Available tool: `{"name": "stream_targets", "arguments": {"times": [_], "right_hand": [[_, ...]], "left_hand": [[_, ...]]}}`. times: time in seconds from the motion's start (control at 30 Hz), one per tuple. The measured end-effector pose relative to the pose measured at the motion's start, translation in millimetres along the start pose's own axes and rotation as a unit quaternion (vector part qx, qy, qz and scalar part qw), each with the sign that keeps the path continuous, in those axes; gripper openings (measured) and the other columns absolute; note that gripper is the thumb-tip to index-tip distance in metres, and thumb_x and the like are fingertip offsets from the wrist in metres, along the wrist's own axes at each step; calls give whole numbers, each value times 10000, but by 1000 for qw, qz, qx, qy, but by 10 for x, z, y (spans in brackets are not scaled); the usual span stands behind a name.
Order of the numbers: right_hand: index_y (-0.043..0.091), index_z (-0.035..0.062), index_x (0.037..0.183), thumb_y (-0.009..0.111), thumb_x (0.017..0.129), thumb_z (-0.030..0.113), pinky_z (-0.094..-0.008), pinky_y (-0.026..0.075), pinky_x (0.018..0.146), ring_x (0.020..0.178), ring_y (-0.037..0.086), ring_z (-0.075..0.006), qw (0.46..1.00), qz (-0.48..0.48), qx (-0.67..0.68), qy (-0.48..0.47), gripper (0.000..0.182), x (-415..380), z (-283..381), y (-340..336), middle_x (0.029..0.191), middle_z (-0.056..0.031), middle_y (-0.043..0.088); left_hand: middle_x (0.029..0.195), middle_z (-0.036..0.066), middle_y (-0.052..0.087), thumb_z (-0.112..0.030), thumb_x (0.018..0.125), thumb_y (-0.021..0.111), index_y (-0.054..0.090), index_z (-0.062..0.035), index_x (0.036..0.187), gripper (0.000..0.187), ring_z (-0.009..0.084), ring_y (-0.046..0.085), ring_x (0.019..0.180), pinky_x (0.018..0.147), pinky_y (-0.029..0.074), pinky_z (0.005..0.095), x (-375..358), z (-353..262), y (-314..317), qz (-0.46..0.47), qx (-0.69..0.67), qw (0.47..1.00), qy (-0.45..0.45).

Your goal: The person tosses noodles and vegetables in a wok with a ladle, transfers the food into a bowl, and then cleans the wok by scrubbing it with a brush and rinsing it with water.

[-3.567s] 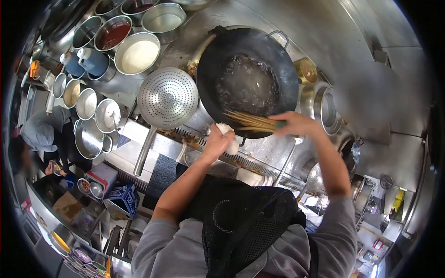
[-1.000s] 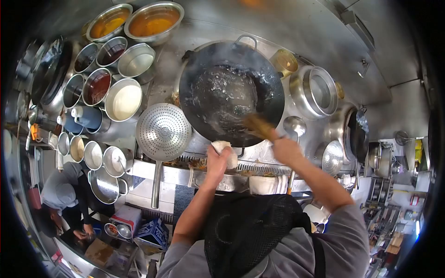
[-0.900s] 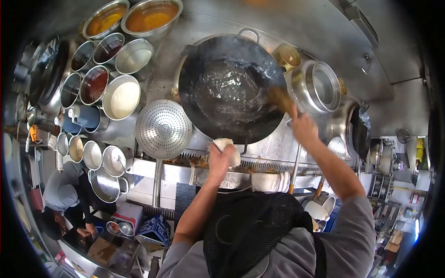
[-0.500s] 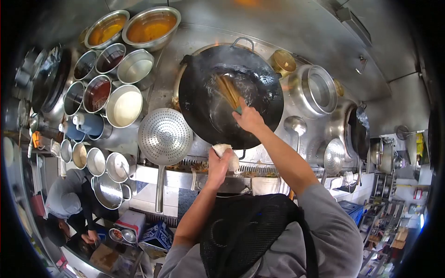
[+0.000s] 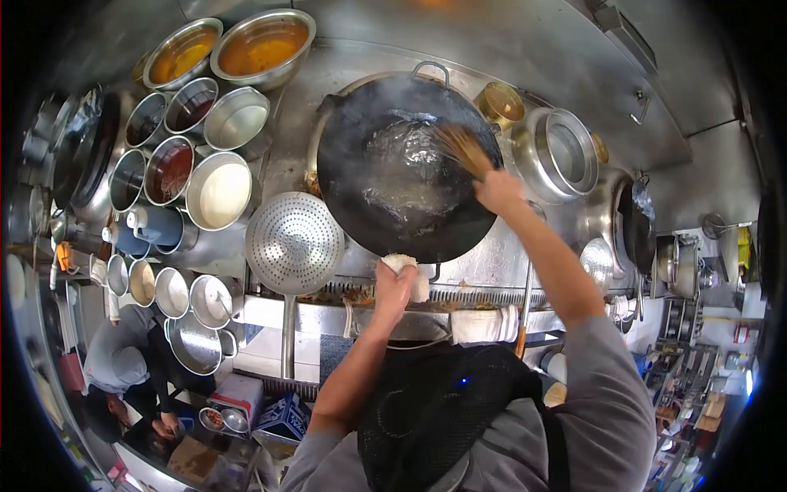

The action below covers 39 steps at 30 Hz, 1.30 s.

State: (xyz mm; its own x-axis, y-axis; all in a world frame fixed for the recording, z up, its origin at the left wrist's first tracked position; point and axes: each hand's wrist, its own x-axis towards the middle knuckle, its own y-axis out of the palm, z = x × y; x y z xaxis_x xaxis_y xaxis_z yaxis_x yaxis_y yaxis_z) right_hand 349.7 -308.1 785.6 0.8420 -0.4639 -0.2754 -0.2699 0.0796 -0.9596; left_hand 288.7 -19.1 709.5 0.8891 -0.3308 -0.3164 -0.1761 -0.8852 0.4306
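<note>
In the middle of the head view sits a large black wok (image 5: 352,205) with steaming, bubbling water (image 5: 410,164) in it. My right hand (image 5: 500,193) is closed around the handle end of a bamboo wok brush (image 5: 466,152); its bristles rest over the wok's right inner wall, blurred by motion. At the wok's near edge, my left hand (image 5: 393,291) grips a folded white cloth (image 5: 402,264). The cloth lies against the rim by the near loop handle (image 5: 437,271), which is partly hidden.
A large perforated strainer (image 5: 295,244) lies left of the wok. Several metal pots and bowls of sauces, powders and liquids, such as a pot of white liquid (image 5: 220,190), stand further left. Nested steel pots (image 5: 566,156) are at right. A co-worker (image 5: 123,353) bends at lower left.
My right hand has swept the brush from the wok's middle to its right side. More of the bubbling water shows. My left hand stays at the near rim with the cloth.
</note>
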Motion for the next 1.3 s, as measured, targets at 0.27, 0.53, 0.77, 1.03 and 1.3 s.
{"name": "stream_targets", "arguments": {"times": [0.27,0.53,0.77,1.03,1.3], "right_hand": [[333,137,1479,601,936,376,-564,525,895,1013,646,-504,988,53,145,-11,651,-709,926,342,1038,-331,661],[255,136,1537,570,961,335,-521,553,842,982,684,-418,992,47,-100,53,686,-793,-151,72,1055,-272,660],[271,138,1538,577,946,426,-527,528,921,1008,654,-494,992,-18,120,45,725,51,845,354,1043,-331,666],[236,136,1556,566,954,362,-537,543,868,1019,657,-486,985,160,69,8,723,-1171,714,133,1110,-363,628],[164,176,1585,562,969,380,-537,554,831,972,670,-458,992,12,-125,24,760,-93,-31,-154,1134,-292,622]], "left_hand": [[893,63,657,-24,820,568,625,31,985,183,139,626,794,693,516,309,46,28,-58,30,10,998,-52],[946,66,644,-91,874,642,587,23,1065,230,146,620,846,764,517,324,4,93,-85,5,-6,998,-56],[1027,56,639,-64,902,626,560,3,1155,270,135,609,895,788,511,311,-7,0,-122,59,-1,997,-49],[1006,61,628,-95,911,635,566,2,1101,224,148,603,911,809,505,328,14,32,-133,63,-21,995,-78],[1101,60,604,-73,916,621,503,-6,1232,344,137,585,973,856,494,309,23,156,-201,71,20,993,-90]]}}
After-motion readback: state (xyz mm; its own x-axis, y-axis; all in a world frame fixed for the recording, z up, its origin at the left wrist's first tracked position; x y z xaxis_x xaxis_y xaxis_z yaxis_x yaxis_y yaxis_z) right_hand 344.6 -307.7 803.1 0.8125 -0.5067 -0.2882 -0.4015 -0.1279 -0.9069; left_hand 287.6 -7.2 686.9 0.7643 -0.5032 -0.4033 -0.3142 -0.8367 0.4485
